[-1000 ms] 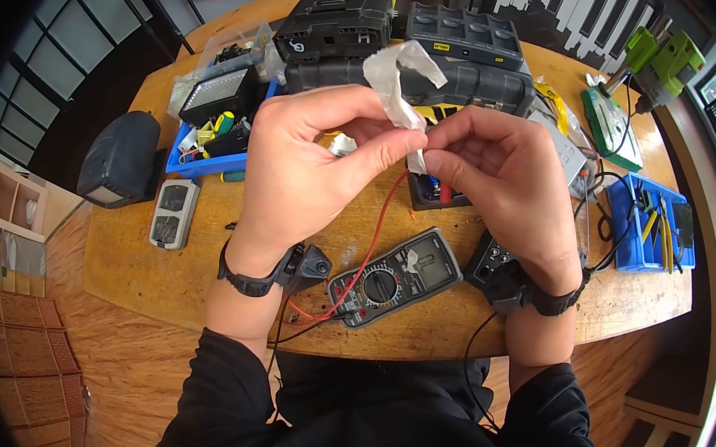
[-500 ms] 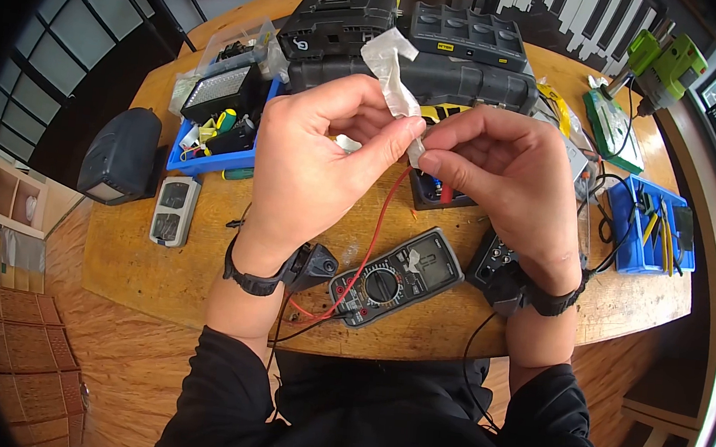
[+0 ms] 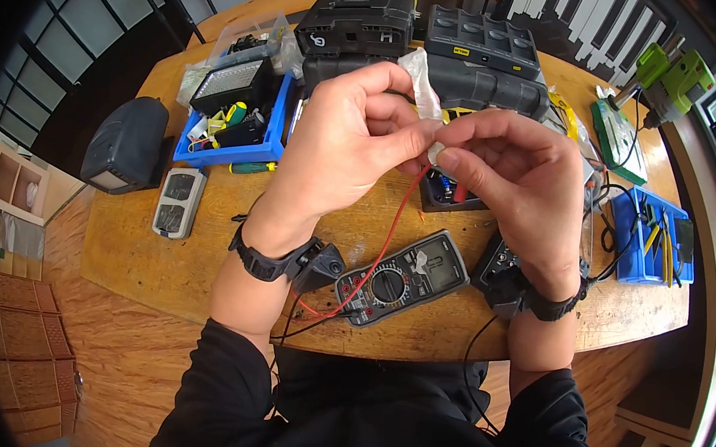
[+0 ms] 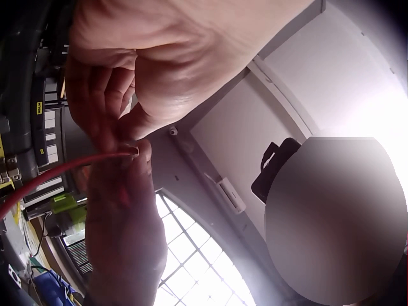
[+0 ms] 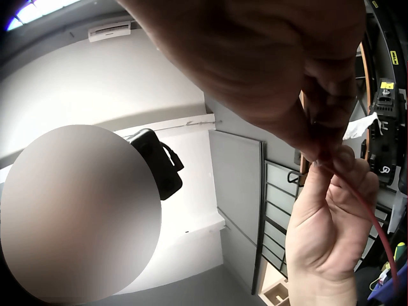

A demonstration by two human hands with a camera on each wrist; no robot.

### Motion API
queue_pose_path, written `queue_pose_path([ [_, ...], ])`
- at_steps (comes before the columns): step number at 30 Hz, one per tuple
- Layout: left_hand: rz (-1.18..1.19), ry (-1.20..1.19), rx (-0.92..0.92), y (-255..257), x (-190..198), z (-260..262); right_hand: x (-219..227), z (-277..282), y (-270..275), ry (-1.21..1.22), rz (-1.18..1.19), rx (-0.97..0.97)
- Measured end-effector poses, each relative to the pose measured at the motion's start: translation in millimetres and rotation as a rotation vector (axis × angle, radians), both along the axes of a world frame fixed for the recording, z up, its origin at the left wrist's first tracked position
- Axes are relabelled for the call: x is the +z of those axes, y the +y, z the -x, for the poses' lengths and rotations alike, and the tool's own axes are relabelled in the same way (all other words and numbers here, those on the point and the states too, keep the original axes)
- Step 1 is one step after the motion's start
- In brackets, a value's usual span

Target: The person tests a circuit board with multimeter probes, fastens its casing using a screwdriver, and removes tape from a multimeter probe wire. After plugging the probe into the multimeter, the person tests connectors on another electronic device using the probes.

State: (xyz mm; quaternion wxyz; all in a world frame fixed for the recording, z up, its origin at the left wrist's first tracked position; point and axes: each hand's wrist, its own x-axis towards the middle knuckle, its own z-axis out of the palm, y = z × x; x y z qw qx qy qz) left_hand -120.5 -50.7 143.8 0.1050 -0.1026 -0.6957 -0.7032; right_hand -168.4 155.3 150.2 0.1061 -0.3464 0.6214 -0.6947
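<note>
In the head view both hands are raised over the bench with their fingertips together. My left hand pinches a crumpled white strip, which sticks up past the fingers like tape or paper. Opposite it, my right hand pinches the strip's small lower end between thumb and forefinger. A red test lead rises from the multimeter to those fingertips. In the right wrist view the red lead runs in where the fingers meet. Its end is hidden by the fingers.
Left stands a blue bin of tools and parts, with a grey two-window device nearer. Black cases line the back. At right are a blue tool tray and a green drill. A black controller box lies by the right wrist.
The left hand has turned and shifted, and the strip's free end now stands straighter, less folded over. Both hands sit slightly further right in the head view, which has itself shifted a little.
</note>
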Motion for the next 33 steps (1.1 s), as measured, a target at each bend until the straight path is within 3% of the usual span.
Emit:
queue_pose_path([
  [3,0.049,-0.03,0.061,1.5,0.5,0.3,-2.7,0.1,-2.0,0.149,0.02,-0.013],
  [7,0.163,-0.067,0.16,4.5,8.8,-6.1,-3.3,-1.7,-0.8,0.148,0.029,0.017],
  [9,0.638,-0.03,0.392,1.4,11.0,-7.2,-2.7,-1.2,0.0,0.124,0.039,-0.003],
  [13,0.437,0.1,0.388,0.1,10.1,-9.3,0.3,1.2,2.9,0.107,-0.003,-0.037],
  [15,0.296,0.146,0.224,0.2,12.4,-13.2,0.8,2.0,3.6,0.091,0.024,-0.038],
  [16,0.293,0.011,0.14,-0.9,18.2,-19.0,0.5,2.8,4.0,0.092,0.026,-0.042],
  [20,0.535,0.104,0.033,5.9,18.5,-26.7,-0.4,6.4,6.4,0.064,0.081,-0.047],
  [27,0.521,-0.002,0.092,3.6,19.8,-23.6,-3.0,11.6,8.4,0.103,0.074,-0.031],
  [33,0.528,0.195,0.242,2.3,16.8,-25.3,-3.2,11.0,6.4,0.246,-0.056,-0.164],
])
